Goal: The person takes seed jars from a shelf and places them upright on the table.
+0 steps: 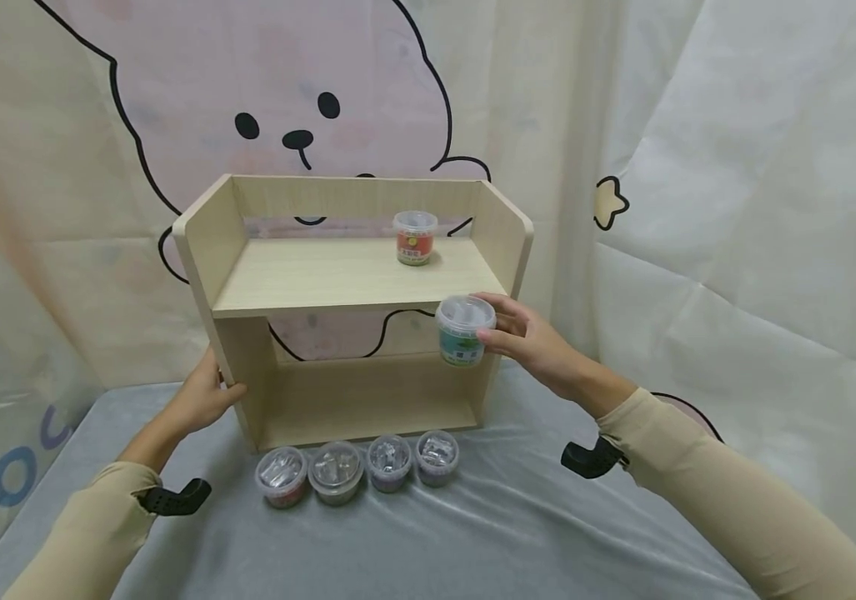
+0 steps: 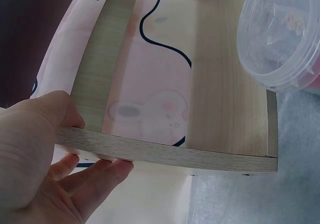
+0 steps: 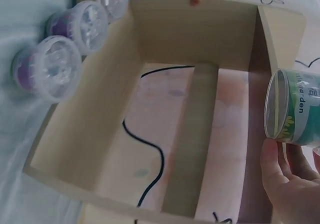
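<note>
A two-tier wooden shelf [image 1: 352, 275] stands on the cloth-covered table. My left hand [image 1: 202, 400] grips the edge of its left side panel; in the left wrist view the thumb lies on one face and the fingers [image 2: 102, 184] on the other. In my right hand [image 1: 540, 350] is a clear plastic tub with a teal label [image 1: 463, 337], held upright before the right end of the upper board. The right wrist view shows fingers and thumb around the teal tub [image 3: 299, 106]. On the upper board, towards the right, sits a tub with a red label [image 1: 414, 242].
Several lidded tubs [image 1: 336, 473] stand in a row on the grey cloth [image 1: 533, 517], close to the shelf's front edge. Behind and at the sides hang pale curtains [image 1: 735, 208], the back one printed with a bear.
</note>
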`<state>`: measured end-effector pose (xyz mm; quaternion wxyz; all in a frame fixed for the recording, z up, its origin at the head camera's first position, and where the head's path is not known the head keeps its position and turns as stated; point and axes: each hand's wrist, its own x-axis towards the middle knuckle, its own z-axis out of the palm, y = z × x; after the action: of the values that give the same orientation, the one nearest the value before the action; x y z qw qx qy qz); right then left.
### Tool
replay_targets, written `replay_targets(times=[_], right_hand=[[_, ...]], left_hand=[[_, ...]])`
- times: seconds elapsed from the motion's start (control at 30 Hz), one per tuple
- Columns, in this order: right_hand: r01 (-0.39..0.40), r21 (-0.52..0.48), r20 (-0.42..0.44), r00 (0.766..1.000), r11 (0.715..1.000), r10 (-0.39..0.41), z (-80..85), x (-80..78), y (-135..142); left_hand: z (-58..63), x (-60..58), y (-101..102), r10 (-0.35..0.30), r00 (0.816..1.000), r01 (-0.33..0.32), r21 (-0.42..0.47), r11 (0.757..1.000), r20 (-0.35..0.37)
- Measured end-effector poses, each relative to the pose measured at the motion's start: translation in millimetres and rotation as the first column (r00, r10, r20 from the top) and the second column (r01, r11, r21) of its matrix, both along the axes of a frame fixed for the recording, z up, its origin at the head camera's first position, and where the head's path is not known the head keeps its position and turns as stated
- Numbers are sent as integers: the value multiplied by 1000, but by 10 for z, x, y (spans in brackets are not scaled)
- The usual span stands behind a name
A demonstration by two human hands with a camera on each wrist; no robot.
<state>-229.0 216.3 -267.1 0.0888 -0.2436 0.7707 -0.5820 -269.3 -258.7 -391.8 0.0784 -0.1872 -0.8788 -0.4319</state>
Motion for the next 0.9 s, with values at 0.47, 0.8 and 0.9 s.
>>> replay_targets(times=[0.47,0.8,0.9], right_hand=[[33,98,47,998,995,-38,-384,-39,409],[-22,81,89,996,996,15,-690,-10,555],[-32,57,95,995,998,26,-789,-39,590]], left_hand=[[0,-16,17,0,1000,0,1,1000,-11],[-9,-13,4,-1,1000,1,9,1000,-19],[-1,-28,9,-2,1000,3,13,1000,-28]])
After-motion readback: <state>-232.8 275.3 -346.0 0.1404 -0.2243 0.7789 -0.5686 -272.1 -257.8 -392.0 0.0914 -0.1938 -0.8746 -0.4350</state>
